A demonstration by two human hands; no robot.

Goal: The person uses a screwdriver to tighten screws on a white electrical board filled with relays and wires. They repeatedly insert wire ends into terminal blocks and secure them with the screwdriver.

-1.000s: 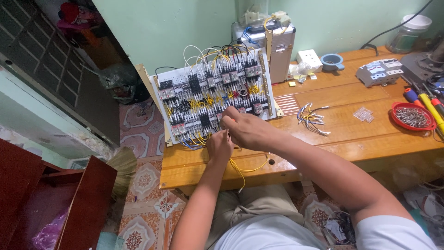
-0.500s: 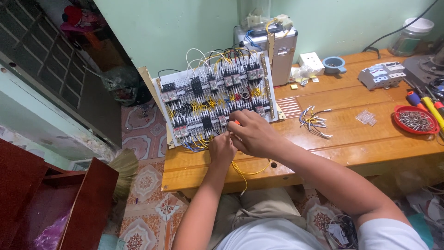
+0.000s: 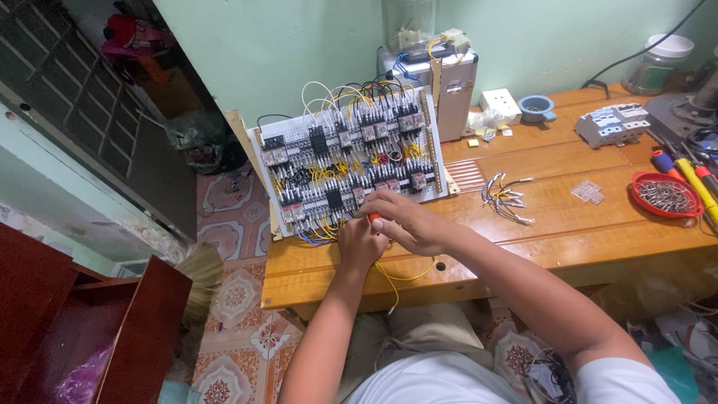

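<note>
Yellow wire (image 3: pixel 395 278) loops down off the near edge of the wooden table (image 3: pixel 568 239), hanging between my forearms toward my lap. Under my knees the floor (image 3: pixel 232 299) is patterned tile, with a dark red cabinet (image 3: pixel 97 329) at my left and a straw broom (image 3: pixel 198 273) leaning by the table leg.

Both arms reach forward from my body and meet at the near edge of the wiring panel (image 3: pixel 348 161). My left hand (image 3: pixel 360 245) is curled, knuckles up, pressed against the panel's lower edge; I cannot tell what its fingers pinch. My right hand (image 3: pixel 404 221) lies over it from the right, wrist bent inward, fingers closed around an orange-handled tool (image 3: pixel 375 218) of which only the tip of the handle shows.

That panel lies flat on the table, its long axis running left to right and skewed a little, the left corner overhanging the table edge. Rows of black and grey modules fill it, laced with yellow, white and black wires arching over its far side.

To the right lie a bundle of short wires (image 3: pixel 505 198), a red tray (image 3: pixel 666 196) of small metal parts and yellow-handled screwdrivers (image 3: pixel 695 183). Farther back stand a grey metal case (image 3: pixel 452 90), a white socket (image 3: pixel 501 103), a blue cup (image 3: pixel 537 108) and a row of breakers (image 3: pixel 613 123), against a pale green wall (image 3: pixel 284 52).
</note>
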